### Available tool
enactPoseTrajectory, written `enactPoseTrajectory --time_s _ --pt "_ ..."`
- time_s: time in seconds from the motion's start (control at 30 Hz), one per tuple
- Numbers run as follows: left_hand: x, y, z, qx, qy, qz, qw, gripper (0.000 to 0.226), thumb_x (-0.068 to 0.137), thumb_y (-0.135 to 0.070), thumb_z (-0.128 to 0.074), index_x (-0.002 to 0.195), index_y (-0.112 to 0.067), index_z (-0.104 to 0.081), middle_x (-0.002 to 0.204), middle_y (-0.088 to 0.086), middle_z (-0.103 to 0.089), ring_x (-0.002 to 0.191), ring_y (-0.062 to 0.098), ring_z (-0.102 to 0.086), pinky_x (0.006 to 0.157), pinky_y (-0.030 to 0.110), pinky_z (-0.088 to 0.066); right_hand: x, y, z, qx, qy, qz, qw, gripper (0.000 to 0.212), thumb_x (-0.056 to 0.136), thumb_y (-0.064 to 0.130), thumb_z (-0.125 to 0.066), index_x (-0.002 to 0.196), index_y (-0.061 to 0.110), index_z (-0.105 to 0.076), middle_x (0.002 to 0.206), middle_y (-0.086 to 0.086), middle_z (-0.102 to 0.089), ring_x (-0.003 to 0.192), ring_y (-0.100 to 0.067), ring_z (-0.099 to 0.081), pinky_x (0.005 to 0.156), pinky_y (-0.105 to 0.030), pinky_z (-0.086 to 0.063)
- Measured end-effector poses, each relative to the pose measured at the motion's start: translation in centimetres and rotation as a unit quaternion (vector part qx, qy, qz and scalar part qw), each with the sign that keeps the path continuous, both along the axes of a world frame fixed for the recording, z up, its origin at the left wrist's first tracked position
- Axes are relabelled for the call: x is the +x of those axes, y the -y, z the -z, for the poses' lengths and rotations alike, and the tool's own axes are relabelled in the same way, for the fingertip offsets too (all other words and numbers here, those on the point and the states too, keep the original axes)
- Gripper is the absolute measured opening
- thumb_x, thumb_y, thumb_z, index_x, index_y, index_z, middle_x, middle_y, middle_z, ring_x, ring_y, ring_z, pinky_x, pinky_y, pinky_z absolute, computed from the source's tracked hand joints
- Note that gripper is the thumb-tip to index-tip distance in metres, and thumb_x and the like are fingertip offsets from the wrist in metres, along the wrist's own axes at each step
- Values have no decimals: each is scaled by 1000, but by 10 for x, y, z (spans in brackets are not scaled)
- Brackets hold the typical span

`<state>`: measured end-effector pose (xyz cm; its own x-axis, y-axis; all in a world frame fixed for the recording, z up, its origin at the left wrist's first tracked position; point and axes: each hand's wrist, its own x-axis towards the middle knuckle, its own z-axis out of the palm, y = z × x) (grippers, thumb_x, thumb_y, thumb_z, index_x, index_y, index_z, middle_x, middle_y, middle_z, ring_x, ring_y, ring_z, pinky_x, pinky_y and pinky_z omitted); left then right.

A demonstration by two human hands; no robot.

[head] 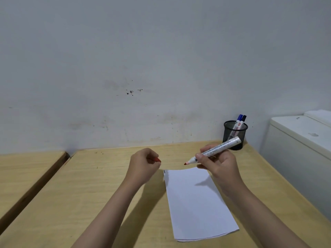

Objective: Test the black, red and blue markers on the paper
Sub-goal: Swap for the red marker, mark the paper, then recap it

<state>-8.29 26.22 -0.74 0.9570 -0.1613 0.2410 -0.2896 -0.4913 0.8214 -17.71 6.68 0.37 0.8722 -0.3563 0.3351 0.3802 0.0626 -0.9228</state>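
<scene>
My right hand (217,164) holds the red marker (215,149), a white barrel with its red tip bare and pointing left, a little above the far edge of the white paper (195,203). My left hand (143,164) is closed around the red cap (158,160), to the left of the tip and apart from it. A short black mark (164,171) shows at the paper's far left corner. The blue marker (239,121) and the black marker (243,120) stand capped in the black mesh cup (235,135) at the back right.
The paper lies on a light wooden desk (100,190) that meets a grey wall. A second desk (26,169) stands to the left across a narrow gap. A white cabinet-like unit (300,140) stands against the desk's right side.
</scene>
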Motion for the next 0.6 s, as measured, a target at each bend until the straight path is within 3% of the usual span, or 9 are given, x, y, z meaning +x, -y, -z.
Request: enactPoseTrajectory --time_s 0.07,0.27,0.43,0.5,0.6 --pt "17 3 8 28 -31 -4 999 12 73 -1 -65 74 -12 -66 76 3 -69 73 19 -67 60 20 -50 5 1 7 -2 -13 -1 1000 15 78 -1 -70 86 8 -61 63 0 -68 66 -15 -68 58 -25 -56" --pt "44 9 44 58 -75 -14 995 11 73 -2 -63 72 -13 -67 70 -4 -66 71 15 -63 58 14 -44 26 4 19 -3 -44 -16 999 15 76 0 -72 80 5 -59 56 0 -66 53 -17 -61 55 -29 -54" --pt "53 2 58 65 -75 -9 995 24 74 -6 -67 97 -13 -65 83 -1 -66 73 9 -60 63 8 -42 51 -3 25 -18 -79 -21 996 25 77 2 -73 68 5 -50 51 -2 -62 50 -18 -62 54 -30 -54" --pt "49 -2 60 48 -68 -13 996 32 73 -6 -69 103 -14 -61 79 -4 -63 70 5 -58 62 6 -41 66 -7 27 -6 -110 -35 993 22 80 4 -69 68 8 -51 52 0 -63 51 -17 -61 58 -34 -56" --pt "34 -3 59 -40 -55 -43 997 20 76 -9 -69 95 -12 -62 78 3 -66 68 11 -60 59 7 -46 87 -15 29 13 -152 -48 987 21 82 6 -66 65 11 -55 56 -2 -67 53 -17 -63 61 -36 -58"
